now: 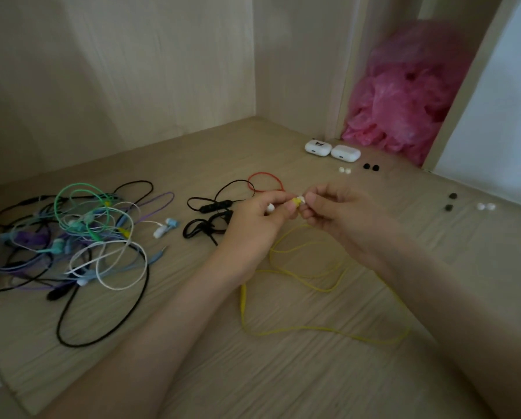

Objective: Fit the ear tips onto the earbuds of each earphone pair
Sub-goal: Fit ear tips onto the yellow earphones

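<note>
On the pale wooden bench [283,373] we see, at the far right corner, a heap of pink plastic bags [404,95]. Left of centre lies a tangle of earphone cables [81,237] in green, purple, white, blue and black. Our yellow earphone cable [313,328] loops across the bench below our hands, and black earphones [211,213] with a red loop [265,179] beside them sit just left of our hands. Two white charging cases [332,149] stand side by side near the bags.

Our left hand [259,216] pinches the yellow earbud [296,202] between thumb and fingers, with another white piece showing under its fingers. Our right hand [335,207] pinches a white ear tip [301,199] against that earbud; whether it is seated we cannot tell.

Loose ear tips lie in pairs: white [344,170] and black [370,167] near the cases, dark [450,202] and white [485,206] at far right.
</note>
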Tool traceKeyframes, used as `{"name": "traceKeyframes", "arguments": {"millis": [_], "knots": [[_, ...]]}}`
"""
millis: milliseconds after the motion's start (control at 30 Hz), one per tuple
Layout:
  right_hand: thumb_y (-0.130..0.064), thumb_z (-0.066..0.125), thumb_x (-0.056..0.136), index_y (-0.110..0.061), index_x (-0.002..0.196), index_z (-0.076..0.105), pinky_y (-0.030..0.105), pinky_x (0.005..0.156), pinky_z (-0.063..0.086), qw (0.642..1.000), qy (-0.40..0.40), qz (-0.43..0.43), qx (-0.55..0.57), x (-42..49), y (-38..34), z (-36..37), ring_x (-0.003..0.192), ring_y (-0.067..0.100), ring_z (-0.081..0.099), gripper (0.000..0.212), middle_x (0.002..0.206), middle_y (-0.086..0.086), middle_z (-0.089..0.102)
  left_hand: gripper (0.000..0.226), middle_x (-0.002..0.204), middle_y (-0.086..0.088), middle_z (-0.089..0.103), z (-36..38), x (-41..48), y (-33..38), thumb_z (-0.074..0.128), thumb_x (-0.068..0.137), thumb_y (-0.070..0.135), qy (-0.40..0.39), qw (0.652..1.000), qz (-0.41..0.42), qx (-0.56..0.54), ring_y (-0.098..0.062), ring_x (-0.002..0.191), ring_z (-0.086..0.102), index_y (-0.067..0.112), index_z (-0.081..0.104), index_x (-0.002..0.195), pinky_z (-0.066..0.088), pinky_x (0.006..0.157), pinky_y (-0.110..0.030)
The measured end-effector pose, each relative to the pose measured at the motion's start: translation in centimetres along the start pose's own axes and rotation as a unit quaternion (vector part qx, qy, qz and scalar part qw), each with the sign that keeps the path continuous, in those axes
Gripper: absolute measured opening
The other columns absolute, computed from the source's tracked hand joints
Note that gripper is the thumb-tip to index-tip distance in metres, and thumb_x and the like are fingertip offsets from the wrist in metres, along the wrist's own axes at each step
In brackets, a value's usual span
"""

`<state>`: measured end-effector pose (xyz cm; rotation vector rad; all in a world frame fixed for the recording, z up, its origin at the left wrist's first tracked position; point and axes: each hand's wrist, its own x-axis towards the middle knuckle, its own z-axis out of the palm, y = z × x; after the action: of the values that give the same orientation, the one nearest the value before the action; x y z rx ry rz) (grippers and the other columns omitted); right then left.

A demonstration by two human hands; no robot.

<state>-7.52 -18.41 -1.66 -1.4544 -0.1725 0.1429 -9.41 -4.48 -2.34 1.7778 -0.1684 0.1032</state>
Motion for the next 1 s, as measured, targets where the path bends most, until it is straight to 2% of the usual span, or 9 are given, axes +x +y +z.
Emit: {"name": "traceKeyframes", "arguments": {"millis": [67,167,333,467,600,800,1000], "knots": [[-0.004,0.047,0.095,-0.001,0.092,0.056,0.013,0.056,0.045,1.000,-0.006,0.006,-0.012,-0.05,0.13,-0.21,0.062,0.006,0.053,0.010,0.073,0.008,0.056,0.021,0.086,0.006,0.069,0.08,-0.05,0.01,0.060,0.090,0.022,-0.005,1.000,-0.003,-0.013,-0.017,0.099,0.062,0.039,0.066,0.079,0.045,0.086,-0.031],[-0.007,0.048,0.095,-0.006,0.087,0.058,0.013,0.055,0.045,0.999,-0.007,0.012,-0.051,-0.13,0.03,-0.40,0.061,0.005,0.052,0.013,0.072,0.005,0.056,0.024,0.073,0.011,0.065,0.02,-0.07,0.01,0.061,0.089,0.022,-0.010,0.999,-0.007,-0.032,-0.009,0.073,0.055,0.038,0.067,0.073,0.040,0.071,-0.025],[-0.012,0.047,0.096,-0.014,0.081,0.059,0.017,0.056,0.041,0.993,-0.015,0.022,-0.118,-0.08,0.10,-0.66,0.060,0.005,0.048,0.019,0.067,-0.002,0.055,0.021,0.071,0.009,0.060,-0.06,0.02,-0.29,0.057,0.092,0.017,-0.025,0.999,-0.004,-0.041,-0.005,0.059,0.040,0.030,0.068,0.080,0.031,0.058,-0.023],[-0.010,0.044,0.097,-0.012,0.078,0.056,0.015,0.052,0.039,0.996,-0.025,0.044,-0.076,-0.01,0.02,-0.65,0.056,0.004,0.044,0.023,0.064,-0.004,0.052,0.019,0.072,0.006,0.059,-0.05,0.00,-0.28,0.055,0.093,0.014,-0.043,0.997,-0.019,-0.053,-0.001,0.045,0.034,0.026,0.069,0.085,0.028,0.049,-0.017],[-0.009,0.042,0.097,-0.011,0.076,0.055,0.014,0.053,0.039,0.999,-0.027,0.040,-0.016,-0.07,0.02,-0.52,0.056,0.005,0.044,0.025,0.064,-0.002,0.051,0.020,0.073,0.005,0.059,0.07,-0.06,-0.19,0.056,0.092,0.013,-0.035,0.996,-0.015,-0.079,0.003,0.041,0.041,0.027,0.068,0.086,0.030,0.045,-0.010],[-0.009,0.044,0.097,-0.010,0.079,0.055,0.015,0.053,0.040,0.999,-0.034,0.038,-0.009,-0.12,0.20,-0.44,0.055,0.004,0.046,0.021,0.062,-0.003,0.053,0.018,0.070,0.005,0.056,0.04,-0.23,-0.05,0.058,0.091,0.015,-0.027,0.996,-0.019,-0.085,0.003,0.041,0.042,0.029,0.067,0.083,0.031,0.045,-0.008],[-0.007,0.043,0.096,-0.011,0.076,0.054,0.015,0.053,0.040,0.998,-0.042,0.043,0.008,0.11,0.47,-0.47,0.053,0.004,0.045,0.023,0.057,-0.006,0.053,0.016,0.057,0.013,0.048,0.07,0.11,-0.47,0.056,0.092,0.016,-0.024,0.995,-0.030,-0.094,-0.002,0.046,0.030,0.019,0.068,0.083,0.027,0.047,-0.017]]}}
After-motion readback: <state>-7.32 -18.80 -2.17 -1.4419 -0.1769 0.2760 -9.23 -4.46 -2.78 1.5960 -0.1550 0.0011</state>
